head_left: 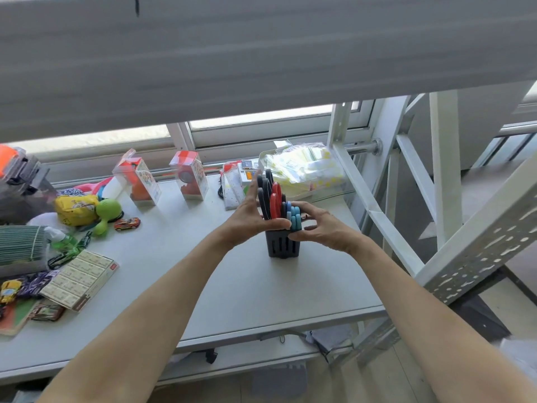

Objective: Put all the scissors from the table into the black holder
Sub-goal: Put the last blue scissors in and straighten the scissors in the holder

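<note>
The black holder (pixel 281 246) stands upright on the white table (pixel 238 286), right of the middle. Several scissors stand in it, handles up: dark grey ones (pixel 263 199) on the left, red ones (pixel 275 200) in the middle, blue ones (pixel 294 218) on the right. My left hand (pixel 250 217) cups the grey handles from the left, its thumb lying across the holder's front rim. My right hand (pixel 318 226) grips the holder's upper right side, with the thumb at the rim and the fingers curled by the blue handles.
Boxed toys (pixel 136 178), (pixel 190 175) and a clear bin of yellow packets (pixel 308 167) stand along the back. A green toy (pixel 106 212), a toy car (pixel 127 223), a card box (pixel 80 279) and other clutter fill the left. A white metal frame (pixel 374 210) rises at the right.
</note>
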Action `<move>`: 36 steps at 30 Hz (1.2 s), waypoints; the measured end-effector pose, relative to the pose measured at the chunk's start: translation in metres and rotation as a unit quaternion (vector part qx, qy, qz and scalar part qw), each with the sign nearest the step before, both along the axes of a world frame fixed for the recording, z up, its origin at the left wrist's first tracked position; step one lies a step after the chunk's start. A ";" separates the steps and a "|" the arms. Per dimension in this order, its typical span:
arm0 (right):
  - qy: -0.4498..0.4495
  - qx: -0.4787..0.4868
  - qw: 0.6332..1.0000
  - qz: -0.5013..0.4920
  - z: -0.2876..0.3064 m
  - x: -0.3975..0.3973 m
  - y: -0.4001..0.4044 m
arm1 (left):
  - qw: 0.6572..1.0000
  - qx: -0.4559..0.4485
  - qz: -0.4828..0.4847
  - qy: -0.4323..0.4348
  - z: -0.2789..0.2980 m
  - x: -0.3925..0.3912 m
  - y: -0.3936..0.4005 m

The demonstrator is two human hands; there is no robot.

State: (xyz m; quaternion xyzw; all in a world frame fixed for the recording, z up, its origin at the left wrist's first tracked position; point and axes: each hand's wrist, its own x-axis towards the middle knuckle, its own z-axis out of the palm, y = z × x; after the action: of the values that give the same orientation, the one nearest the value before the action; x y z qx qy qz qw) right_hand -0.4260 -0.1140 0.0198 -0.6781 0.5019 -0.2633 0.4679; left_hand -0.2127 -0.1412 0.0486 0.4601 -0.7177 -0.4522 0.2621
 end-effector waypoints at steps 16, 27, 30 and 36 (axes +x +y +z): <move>-0.012 0.030 0.999 0.020 -0.001 0.000 0.002 | 0.999 -0.031 -0.030 -0.024 0.006 0.007 0.001; 0.028 -0.025 0.999 0.025 0.007 0.011 0.004 | 0.999 0.026 -0.031 0.016 -0.024 0.004 0.014; 0.029 -0.032 0.999 0.002 0.001 0.011 0.003 | 0.999 0.036 -0.029 0.023 -0.024 0.003 0.015; 0.009 -0.025 1.000 -0.015 0.000 0.014 0.005 | 0.999 0.037 -0.017 0.018 -0.027 0.004 0.014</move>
State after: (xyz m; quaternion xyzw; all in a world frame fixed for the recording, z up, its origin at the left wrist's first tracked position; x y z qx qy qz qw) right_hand -0.4115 -0.1094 0.0198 -0.6842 0.5097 -0.2768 0.4421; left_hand -0.2091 -0.1268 0.0213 0.4486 -0.7035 -0.4910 0.2505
